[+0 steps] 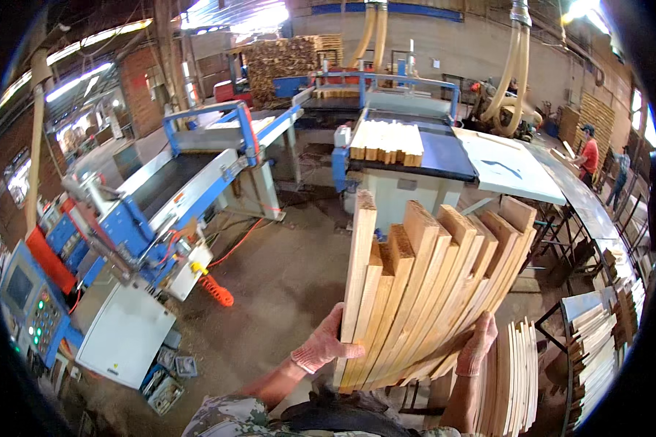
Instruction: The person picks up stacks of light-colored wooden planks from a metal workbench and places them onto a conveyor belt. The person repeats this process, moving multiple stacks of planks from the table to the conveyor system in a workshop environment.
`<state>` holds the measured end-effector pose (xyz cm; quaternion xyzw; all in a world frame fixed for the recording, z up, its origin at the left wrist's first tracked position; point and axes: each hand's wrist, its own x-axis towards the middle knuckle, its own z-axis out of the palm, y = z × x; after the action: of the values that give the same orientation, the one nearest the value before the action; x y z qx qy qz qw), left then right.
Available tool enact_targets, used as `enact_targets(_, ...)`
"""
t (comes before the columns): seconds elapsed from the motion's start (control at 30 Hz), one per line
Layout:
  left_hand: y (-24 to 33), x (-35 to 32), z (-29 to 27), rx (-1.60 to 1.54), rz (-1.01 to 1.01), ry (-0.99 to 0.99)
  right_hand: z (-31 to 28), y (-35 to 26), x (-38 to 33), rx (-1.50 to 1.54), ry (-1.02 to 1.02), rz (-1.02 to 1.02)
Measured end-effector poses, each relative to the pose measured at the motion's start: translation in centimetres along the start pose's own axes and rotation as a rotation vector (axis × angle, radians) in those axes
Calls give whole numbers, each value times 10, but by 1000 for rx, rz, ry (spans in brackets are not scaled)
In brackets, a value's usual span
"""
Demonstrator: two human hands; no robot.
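Between my two gloved hands stands a bundle of wooden boards [423,291], held upright side by side with uneven top ends. My left hand [326,341] presses on the bundle's left outer board, thumb across the front. On the opposite side my right hand [478,342] grips the right boards near their lower part. Both hands wear pale pinkish work gloves. The boards' lower ends are partly hidden near my body.
A blue and white woodworking machine [197,182] with a control panel [33,298] stands left. Ahead, cut boards [386,142] lie on a machine bed. More boards [514,371] are stacked at lower right. A person in red [589,156] stands far right. An orange coiled hose [217,290] hangs left.
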<state>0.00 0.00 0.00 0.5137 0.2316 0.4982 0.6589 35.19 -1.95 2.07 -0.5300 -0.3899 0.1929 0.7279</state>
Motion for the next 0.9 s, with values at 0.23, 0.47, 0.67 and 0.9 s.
enact_targets(0.23,-17,214,-2,108,-77,-4,45,102,178,45,47,40)
enact_targets(0.47,-62,407,-6,74,-92,-61,75,149,323,41,118,139)
enact_targets(0.67,-144,567,-23,12,-162,-203,67,234,452,-42,226,57)
enact_targets(0.9,-191,825,-11,17,-183,-405,82,297,620,-256,362,8)
